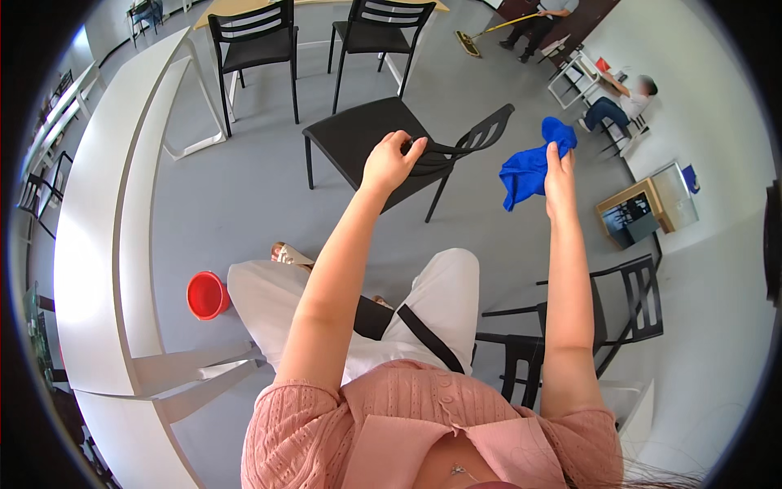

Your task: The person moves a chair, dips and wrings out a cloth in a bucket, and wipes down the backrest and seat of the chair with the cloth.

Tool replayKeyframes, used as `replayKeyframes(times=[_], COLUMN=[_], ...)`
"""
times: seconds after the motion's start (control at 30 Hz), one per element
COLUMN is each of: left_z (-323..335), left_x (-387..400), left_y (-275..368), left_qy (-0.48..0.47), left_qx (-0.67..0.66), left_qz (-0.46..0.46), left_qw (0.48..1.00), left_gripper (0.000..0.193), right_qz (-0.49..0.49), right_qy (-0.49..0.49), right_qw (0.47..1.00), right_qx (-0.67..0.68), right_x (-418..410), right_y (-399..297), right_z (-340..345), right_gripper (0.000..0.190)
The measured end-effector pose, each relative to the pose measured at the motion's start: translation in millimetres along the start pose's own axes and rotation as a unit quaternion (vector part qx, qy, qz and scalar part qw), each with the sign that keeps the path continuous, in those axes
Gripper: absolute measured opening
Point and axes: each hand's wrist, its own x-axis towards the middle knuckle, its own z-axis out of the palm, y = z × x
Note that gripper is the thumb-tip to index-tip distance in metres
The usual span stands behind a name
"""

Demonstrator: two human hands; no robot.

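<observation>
My left hand (392,160) grips the near top corner of the backrest of a black plastic chair (360,137) standing in front of me. The chair's seat lies on the far left side of its slatted back. Out to the right, my right hand (560,174) holds a crumpled blue cloth (526,171) between thumb and fingers. The cloth hangs beside the chair's backrest, apart from it.
A red bucket (208,296) stands on the floor by my leg, near a long white table (101,214). Two black chairs (259,52) stand at a wooden table. More chairs (641,299) are at the right. A person holds a yellow-handled mop (468,44); another person (629,107) sits by the wall.
</observation>
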Motion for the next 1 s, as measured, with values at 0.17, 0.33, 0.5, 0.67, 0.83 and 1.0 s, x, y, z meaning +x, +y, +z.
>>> replayKeyframes(times=[0.17, 0.33, 0.5, 0.67, 0.83, 1.0], left_z=[-2, -28, -39, -14, 23, 38], left_x=[-5, -26, -31, -23, -11, 2], left_y=[-9, -14, -17, -18, 12, -3], left_qy=[0.071, 0.218, 0.181, 0.172, 0.143, 0.207], left_qx=[-0.008, -0.088, -0.129, -0.137, -0.071, -0.051], left_qz=[0.009, -0.035, -0.057, -0.023, 0.005, 0.045], left_qw=[0.997, 0.971, 0.973, 0.975, 0.987, 0.976], left_gripper=[0.036, 0.040, 0.034, 0.028, 0.026, 0.032], right_qz=[-0.037, -0.268, -0.276, -0.269, -0.186, -0.258], right_qy=[0.036, -0.104, -0.036, 0.003, 0.007, 0.013], right_qw=[0.997, 0.957, 0.944, 0.925, 0.937, 0.949], right_qx=[-0.053, -0.040, -0.179, -0.270, -0.295, -0.181], right_x=[-17, -77, -95, -82, -44, -2], right_y=[23, -15, -26, -17, 20, 75], right_z=[46, 138, 180, 164, 136, 128], right_gripper=[0.059, 0.044, 0.022, 0.015, 0.020, 0.024])
